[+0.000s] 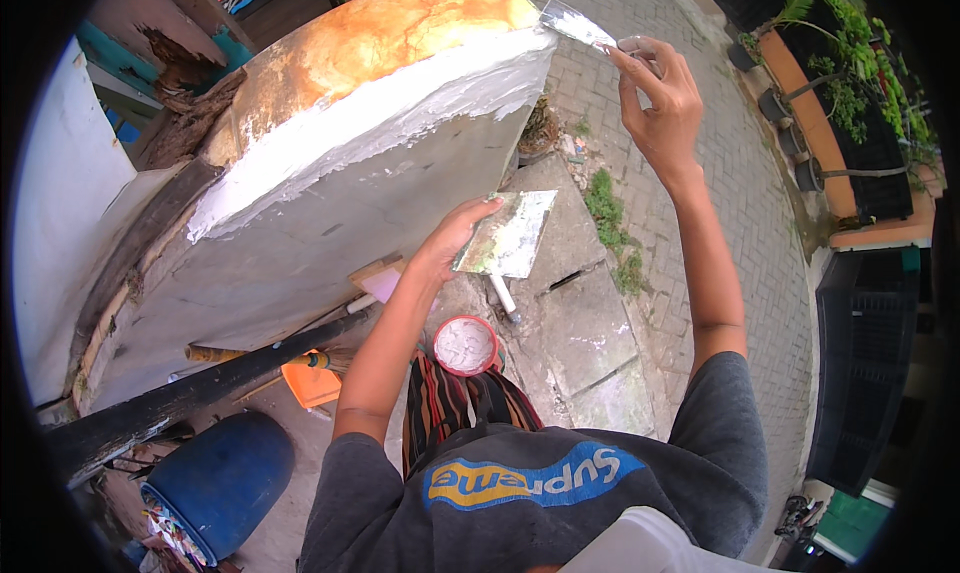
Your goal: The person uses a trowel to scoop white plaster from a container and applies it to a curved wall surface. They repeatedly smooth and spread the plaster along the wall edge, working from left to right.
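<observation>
Up at the far corner of a low curved wall, my right hand pinches a putty knife. White putty coats its blade, which is at or just by the wall's end; contact is unclear. A rough band of white putty runs along the wall's upper edge, below an orange-brown stained top. Nearer to me, my left hand grips a flat square plate smeared with white putty. Its fingers are mostly hidden beneath. Below the plate, a red-rimmed tub holds pale putty.
A short white pipe stands below the plate. A dark pole, a broom, an orange dustpan and a blue barrel are at lower left. Concrete slabs and a paved lane lie to the right.
</observation>
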Available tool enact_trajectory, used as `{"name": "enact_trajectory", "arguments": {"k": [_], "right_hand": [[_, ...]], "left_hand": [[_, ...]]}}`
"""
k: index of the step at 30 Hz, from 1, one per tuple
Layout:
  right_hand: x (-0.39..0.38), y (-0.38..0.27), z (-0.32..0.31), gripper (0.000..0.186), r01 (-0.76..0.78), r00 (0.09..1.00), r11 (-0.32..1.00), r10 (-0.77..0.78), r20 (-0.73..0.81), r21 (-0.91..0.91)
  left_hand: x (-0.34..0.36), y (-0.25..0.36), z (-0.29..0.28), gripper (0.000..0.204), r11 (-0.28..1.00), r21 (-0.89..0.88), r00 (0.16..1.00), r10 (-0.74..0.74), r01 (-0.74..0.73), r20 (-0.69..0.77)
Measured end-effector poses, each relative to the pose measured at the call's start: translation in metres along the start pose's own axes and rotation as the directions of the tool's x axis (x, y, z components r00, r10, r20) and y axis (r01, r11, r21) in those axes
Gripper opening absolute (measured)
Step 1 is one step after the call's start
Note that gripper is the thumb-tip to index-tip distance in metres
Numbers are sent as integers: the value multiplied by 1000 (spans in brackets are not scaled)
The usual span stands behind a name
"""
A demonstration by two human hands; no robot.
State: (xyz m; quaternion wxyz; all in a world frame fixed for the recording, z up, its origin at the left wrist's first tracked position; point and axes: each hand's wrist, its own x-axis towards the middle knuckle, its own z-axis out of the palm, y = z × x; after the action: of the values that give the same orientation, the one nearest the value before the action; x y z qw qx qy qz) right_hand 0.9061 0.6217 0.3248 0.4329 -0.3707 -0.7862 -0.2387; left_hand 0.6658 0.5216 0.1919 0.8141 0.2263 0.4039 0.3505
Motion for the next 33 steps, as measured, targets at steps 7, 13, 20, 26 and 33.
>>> {"name": "enact_trajectory", "arguments": {"k": [7, 13, 20, 26, 33], "right_hand": [[4, 24, -33, 35, -455, 872, 803, 489, 9, 385], [-26, -37, -88, 47, -681, 476, -197, 612, 631, 705], [-101, -106, -128, 31, -606, 786, 473, 480, 389, 639], [-159, -110, -203, 33, -457, 889, 674, 331, 316, 581], [-246, -107, -324, 41, -236, 867, 872, -10, 498, 429]], "left_hand": [[-22, 14, 30, 38, 992, 30, 992, 124, -124, 2], [-61, 15, 60, 38, 984, -83, 982, 149, -159, -116], [-96, -21, 100, 32, 938, -257, 957, 172, -231, -235], [-140, -90, 172, 26, 875, -350, 925, 235, -335, -299], [-207, -175, 211, 26, 858, -215, 839, 352, -467, -415]]}}
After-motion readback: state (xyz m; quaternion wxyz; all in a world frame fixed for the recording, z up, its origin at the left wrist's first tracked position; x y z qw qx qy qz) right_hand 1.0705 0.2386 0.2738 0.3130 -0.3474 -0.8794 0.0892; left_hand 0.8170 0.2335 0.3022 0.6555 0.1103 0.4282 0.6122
